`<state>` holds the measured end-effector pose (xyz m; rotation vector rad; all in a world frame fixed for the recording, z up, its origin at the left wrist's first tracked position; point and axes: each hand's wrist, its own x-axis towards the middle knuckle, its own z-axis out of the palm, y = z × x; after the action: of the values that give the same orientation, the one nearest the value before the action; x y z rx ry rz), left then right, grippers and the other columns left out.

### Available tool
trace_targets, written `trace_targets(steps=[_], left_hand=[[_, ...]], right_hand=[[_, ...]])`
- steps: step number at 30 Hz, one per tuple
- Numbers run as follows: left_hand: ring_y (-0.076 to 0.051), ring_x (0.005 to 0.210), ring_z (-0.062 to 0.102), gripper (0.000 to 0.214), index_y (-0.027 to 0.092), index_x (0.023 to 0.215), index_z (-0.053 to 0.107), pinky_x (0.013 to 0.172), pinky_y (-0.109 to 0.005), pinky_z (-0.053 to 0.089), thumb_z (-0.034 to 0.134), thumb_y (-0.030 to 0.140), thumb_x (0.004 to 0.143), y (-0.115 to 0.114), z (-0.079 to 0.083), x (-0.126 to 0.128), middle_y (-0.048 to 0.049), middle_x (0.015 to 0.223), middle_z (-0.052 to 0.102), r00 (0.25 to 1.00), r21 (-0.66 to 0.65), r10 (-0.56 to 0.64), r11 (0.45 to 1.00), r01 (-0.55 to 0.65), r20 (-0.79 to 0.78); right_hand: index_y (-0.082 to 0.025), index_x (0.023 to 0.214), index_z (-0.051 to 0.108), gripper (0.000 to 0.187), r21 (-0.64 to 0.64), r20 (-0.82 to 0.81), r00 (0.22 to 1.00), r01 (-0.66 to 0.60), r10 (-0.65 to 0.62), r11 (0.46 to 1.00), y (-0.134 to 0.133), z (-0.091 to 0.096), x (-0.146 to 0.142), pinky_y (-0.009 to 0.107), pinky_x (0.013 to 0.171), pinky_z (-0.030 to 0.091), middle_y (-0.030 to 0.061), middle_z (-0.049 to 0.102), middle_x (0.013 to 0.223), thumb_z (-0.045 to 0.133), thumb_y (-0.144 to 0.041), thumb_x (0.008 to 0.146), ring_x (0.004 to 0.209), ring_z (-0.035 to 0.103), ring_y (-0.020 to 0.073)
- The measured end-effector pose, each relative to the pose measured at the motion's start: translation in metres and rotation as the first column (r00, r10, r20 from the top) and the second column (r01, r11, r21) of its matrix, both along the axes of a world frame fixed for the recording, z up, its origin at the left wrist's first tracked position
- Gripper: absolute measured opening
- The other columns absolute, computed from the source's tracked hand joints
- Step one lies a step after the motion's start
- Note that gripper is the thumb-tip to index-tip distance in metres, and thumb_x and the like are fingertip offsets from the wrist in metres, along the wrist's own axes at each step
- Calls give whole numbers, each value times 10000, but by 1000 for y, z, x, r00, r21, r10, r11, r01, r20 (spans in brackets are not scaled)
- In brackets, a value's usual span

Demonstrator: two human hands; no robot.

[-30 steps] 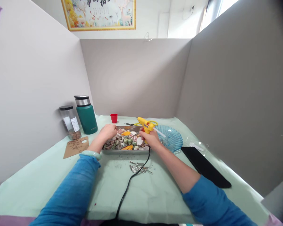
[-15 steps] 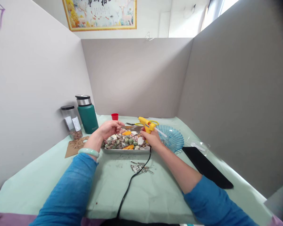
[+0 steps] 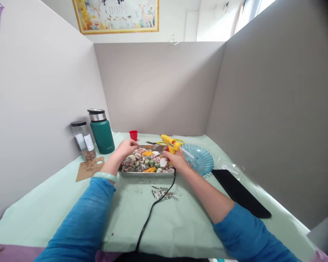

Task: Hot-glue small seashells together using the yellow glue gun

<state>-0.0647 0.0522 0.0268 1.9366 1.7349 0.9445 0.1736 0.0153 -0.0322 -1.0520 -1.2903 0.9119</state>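
Yellow hot-glue gun (image 3: 172, 144) clasped in the right hand (image 3: 179, 160), at the right side of a metal tray (image 3: 146, 175), seashells (image 3: 153, 163) filling it, left hand (image 3: 126, 148) over the tray's far left corner, fingers bent, cannot tell whether they pinch anything

No txt legible w/ certainty. Poster (image 3: 117, 18): lg. blk. Chinese chars. cut off at top edge; sm. vert. cols. below, too sm. to read. Jar (image 3: 81, 140): wht. label (image 3: 89, 143), print illeg. Bottle (image 3: 102, 134): faint mark nr. base, illeg. Glue gun (image 3: 171, 143): dk. lettering on side, too sm. L panel (image 3: 43, 80): purple line mark (image 3: 0, 16), can't tell if a char.
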Motion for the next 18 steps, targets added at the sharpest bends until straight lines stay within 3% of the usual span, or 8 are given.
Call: trace_targets(steps=[2, 4, 8, 14, 16, 18], left_hand=[[-220, 834, 655, 118, 176, 801, 718, 734, -278, 456, 613, 151, 755, 2, -6, 1, -92, 864, 734, 959, 8, 7, 1000, -5, -282], [-250, 923, 673, 160, 179, 836, 740, 774, -280, 462, 590, 173, 782, 2, -12, 4, -118, 957, 753, 887, -38, -26, 999, 10, -462], [-268, 1030, 672, 282, 173, 1033, 742, 834, -275, 476, 623, 211, 779, 0, -19, 10, -136, 1123, 739, 814, -56, -37, 998, 5, -580], [-250, 977, 696, 287, 191, 1007, 764, 840, -269, 495, 669, 222, 739, 3, -22, 16, -83, 1042, 769, 858, -66, -118, 993, 98, -500], [-253, 991, 696, 267, 193, 969, 771, 870, -283, 499, 666, 211, 724, 4, -24, 18, -71, 1023, 775, 907, -82, -193, 981, 175, -375], [-247, 1038, 688, 308, 188, 998, 760, 905, -299, 503, 659, 194, 708, 3, -24, 21, -69, 1070, 768, 945, -111, -298, 952, 285, -131]], right_hand=[[-204, 883, 605, 198, 1, 4, 1000, 7, -7, 1000, 1, -1, 0, 241, 494, 429, -22, 591, 678, 633, -260, 695, 509, 537, 113], [-202, 893, 608, 206, 0, 8, 1000, 10, -10, 1000, 2, -2, 0, 240, 489, 425, -22, 595, 673, 631, -263, 698, 508, 541, 114], [-201, 897, 607, 213, 5, 25, 1000, 9, -9, 1000, 2, -2, 0, 233, 480, 417, -31, 588, 647, 630, -272, 697, 503, 540, 114], [-196, 881, 604, 216, -4, 12, 1000, 11, -11, 1000, -2, 2, 0, 230, 488, 419, -43, 569, 620, 642, -279, 685, 495, 536, 110], [-195, 876, 606, 224, 1, -3, 1000, 7, -7, 1000, -4, 3, -1, 233, 496, 425, -44, 570, 626, 654, -286, 677, 496, 535, 108], [-195, 876, 609, 228, 11, -9, 1000, 6, -6, 1000, -5, 4, -1, 234, 502, 426, -48, 569, 620, 655, -290, 674, 494, 528, 107]])
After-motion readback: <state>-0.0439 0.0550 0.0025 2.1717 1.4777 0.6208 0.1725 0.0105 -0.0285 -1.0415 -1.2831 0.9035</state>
